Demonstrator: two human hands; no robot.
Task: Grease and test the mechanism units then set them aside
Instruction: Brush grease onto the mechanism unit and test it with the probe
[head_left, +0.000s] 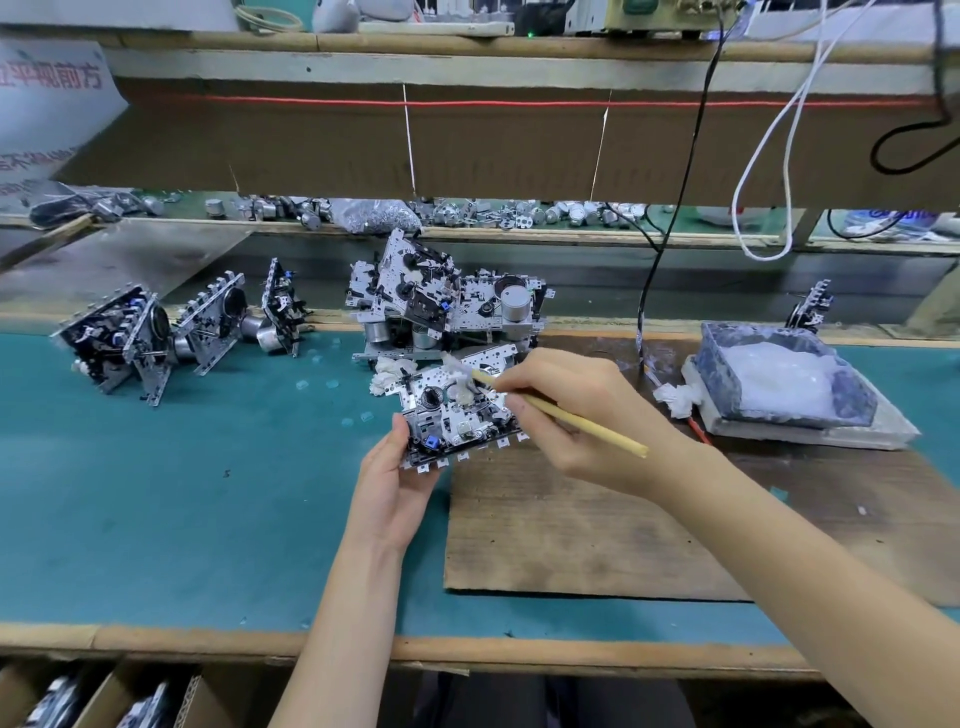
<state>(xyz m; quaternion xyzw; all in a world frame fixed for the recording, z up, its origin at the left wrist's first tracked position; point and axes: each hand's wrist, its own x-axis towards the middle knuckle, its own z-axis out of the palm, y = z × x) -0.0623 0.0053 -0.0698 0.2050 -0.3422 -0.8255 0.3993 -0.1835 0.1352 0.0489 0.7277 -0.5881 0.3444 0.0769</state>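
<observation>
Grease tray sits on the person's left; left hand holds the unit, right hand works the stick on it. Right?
No: head view shows the grease tray on the person's right. The rest holds: left hand holds the unit, right hand works the stick on it.

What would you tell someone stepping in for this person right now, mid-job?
Left hand: holds the mechanism unit by its near-left corner.
Right hand: grips a wooden brush, white tip at the unit's far side.
Grease tray sits to the right; a pile of units lies just behind; three units stand on edge at far left.
Done: greasing of the held unit begun; which other units are finished cannot be told.
Left: finish greasing, test this unit, set it aside, then the rest.
</observation>
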